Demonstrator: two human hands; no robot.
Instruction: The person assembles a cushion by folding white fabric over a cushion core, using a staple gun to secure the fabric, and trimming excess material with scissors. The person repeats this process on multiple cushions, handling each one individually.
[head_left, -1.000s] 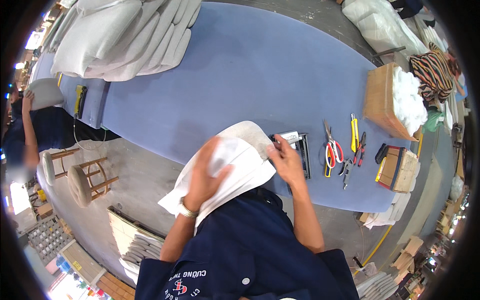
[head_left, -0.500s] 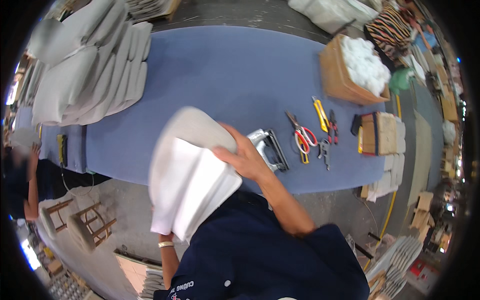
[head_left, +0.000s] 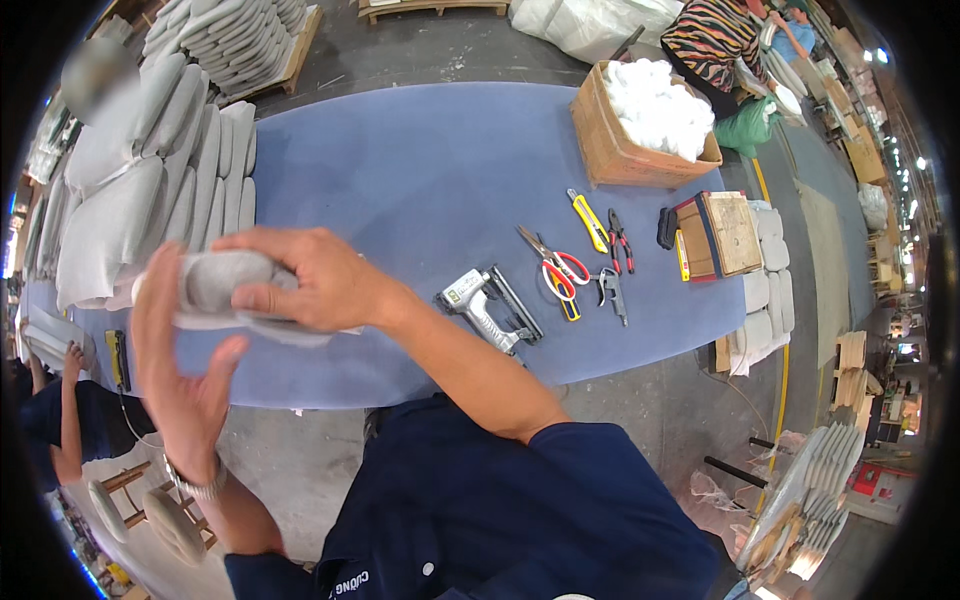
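At the table's left side, my right hand (head_left: 318, 278) grips a grey padded seat cushion (head_left: 222, 284), thumb on its near face and fingers over the top. The cushion is seen nearly edge-on and a little blurred, with white showing along its lower side. My left hand (head_left: 185, 365) is raised at the cushion's left end, fingers stretched up and thumb apart, partly hiding it; whether the palm touches the cushion I cannot tell. Behind both hands stands a pile of similar grey cushions (head_left: 110, 225). A silver staple gun (head_left: 482, 312) lies right of my right forearm.
On the blue table (head_left: 400, 160) lie red-handled scissors (head_left: 552, 268), a yellow cutter (head_left: 588, 220), red-handled pliers (head_left: 620, 242) and a grey air gun (head_left: 611, 294). A cardboard box (head_left: 620, 150) of white stuffing stands far right, near a wooden box (head_left: 728, 235). Another person (head_left: 65, 420) works at left.
My right hand has carried the cushion leftward and up to the pile, turning it edge-on. My left hand has come up from below the cushion and opened. The view has shifted.
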